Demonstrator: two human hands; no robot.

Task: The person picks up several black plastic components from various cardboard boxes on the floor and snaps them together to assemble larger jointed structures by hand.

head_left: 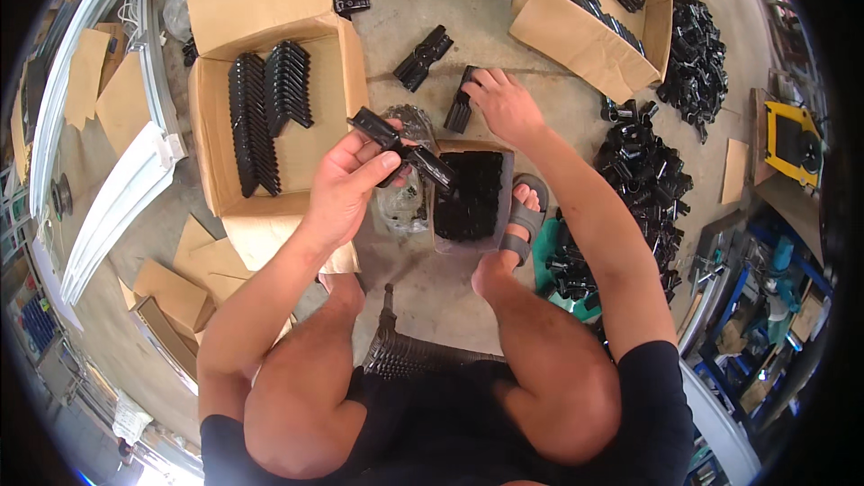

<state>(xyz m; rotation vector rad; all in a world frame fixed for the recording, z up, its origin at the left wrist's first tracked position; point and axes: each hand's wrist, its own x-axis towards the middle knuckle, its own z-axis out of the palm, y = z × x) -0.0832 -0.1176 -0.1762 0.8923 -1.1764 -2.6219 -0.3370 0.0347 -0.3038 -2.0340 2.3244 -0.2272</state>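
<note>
My left hand (346,182) grips a glossy black joint-like part (416,158) with short tubular arms, raised and tilted between the boxes. Farther right, my right hand (506,108) has its fingers closed at the top end of another black part (457,115), which is low over or on the floor; which of the two I cannot tell. A similar black part (423,58) lies flat just beyond. Below my hands stands a tub (504,238) full of small black pieces, too fine to make out. A crumpled clear plastic bag (402,209) sits beside it.
On the left, an open cardboard box (337,63) contains neat rows of black parts (256,121). Another cardboard box (589,58) stands at the far right. A heap of loose black parts (643,180) spreads along my right side. Cardboard scraps (175,292) lie near left.
</note>
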